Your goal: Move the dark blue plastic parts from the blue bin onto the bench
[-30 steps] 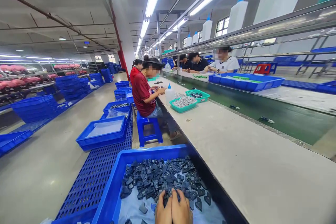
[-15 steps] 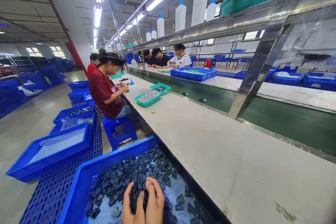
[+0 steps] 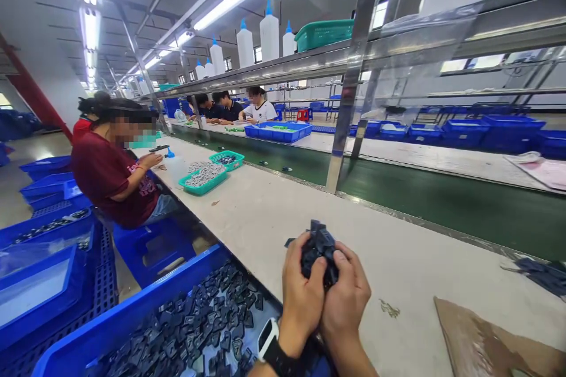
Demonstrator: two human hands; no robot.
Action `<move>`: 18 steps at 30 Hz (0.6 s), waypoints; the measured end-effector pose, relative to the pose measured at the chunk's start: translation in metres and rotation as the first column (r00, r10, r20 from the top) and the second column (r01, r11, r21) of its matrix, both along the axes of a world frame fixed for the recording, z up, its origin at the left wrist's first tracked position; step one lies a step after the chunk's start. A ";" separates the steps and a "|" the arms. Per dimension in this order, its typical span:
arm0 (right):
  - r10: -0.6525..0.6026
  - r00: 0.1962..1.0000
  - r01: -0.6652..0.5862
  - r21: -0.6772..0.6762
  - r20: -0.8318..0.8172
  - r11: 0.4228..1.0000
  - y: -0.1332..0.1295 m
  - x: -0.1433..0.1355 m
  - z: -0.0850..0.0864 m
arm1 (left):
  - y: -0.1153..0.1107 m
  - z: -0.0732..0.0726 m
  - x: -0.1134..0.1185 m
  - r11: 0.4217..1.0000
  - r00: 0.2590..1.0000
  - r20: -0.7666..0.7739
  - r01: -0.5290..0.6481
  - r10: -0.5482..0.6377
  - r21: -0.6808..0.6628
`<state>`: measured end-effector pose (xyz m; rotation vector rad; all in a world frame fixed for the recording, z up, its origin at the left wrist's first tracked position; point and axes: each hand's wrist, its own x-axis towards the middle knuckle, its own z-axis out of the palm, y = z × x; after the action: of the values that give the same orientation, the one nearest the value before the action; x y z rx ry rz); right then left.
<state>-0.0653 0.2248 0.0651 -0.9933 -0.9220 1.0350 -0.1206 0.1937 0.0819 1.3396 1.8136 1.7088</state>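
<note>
- Both hands, left [image 3: 299,291] and right [image 3: 347,291], are cupped together around a clump of dark parts [image 3: 321,247], seemingly above the near side of the pale tabletop [image 3: 269,212].
- I'd guess each piece is light, stiff and hard to break; the loose handful could shed bits from the top, so hold it from below and both sides, thumbs over.
- More loose pieces [image 3: 207,312] lie in the blue bin [image 3: 132,308], beside the table's edge, easily pinched singly.
- To the right, a brown sheet [image 3: 495,336] takes up some table.
- Farther along stand two green baskets [image 3: 206,189] and a white bottle [image 3: 175,169], near a co-worker in dark red [image 3: 104,171].
- Past the tabletop, a metal post [image 3: 342,147] blocks part of the green belt [image 3: 442,197].
</note>
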 end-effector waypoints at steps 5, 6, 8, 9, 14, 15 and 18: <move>-0.169 0.961 0.182 -0.039 0.219 0.983 0.047 0.042 -0.020 | 0.044 0.008 0.020 0.975 0.946 -0.246 0.186 -0.210 -0.120; -0.166 0.944 0.186 -0.041 0.286 0.982 0.052 0.048 -0.022 | 0.047 0.009 0.021 0.969 0.927 -0.295 0.196 -0.234 -0.152; -0.160 0.890 0.194 -0.038 0.427 0.980 0.056 0.057 -0.024 | 0.049 0.008 0.020 0.956 0.888 -0.370 0.205 -0.272 -0.211; -0.160 0.853 0.204 -0.036 0.496 0.978 0.056 0.061 -0.024 | 0.048 0.008 0.018 0.949 0.871 -0.397 0.208 -0.289 -0.235; -0.162 0.658 0.243 -0.004 0.735 0.970 0.047 0.073 -0.015 | 0.029 0.013 0.009 0.936 0.838 -0.452 0.175 -0.305 -0.306; -0.162 0.632 0.221 0.025 0.758 0.975 0.043 0.074 -0.013 | 0.022 0.015 0.006 0.937 0.841 -0.455 0.155 -0.291 -0.313; -0.230 0.591 0.112 0.204 0.773 0.973 0.023 0.080 -0.013 | -0.006 0.018 -0.006 0.967 0.883 -0.437 0.066 -0.172 -0.247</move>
<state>0.0149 0.2480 0.0522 -1.4340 -1.5651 0.2984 -0.1265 0.1874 0.0996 1.8179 2.0362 1.1415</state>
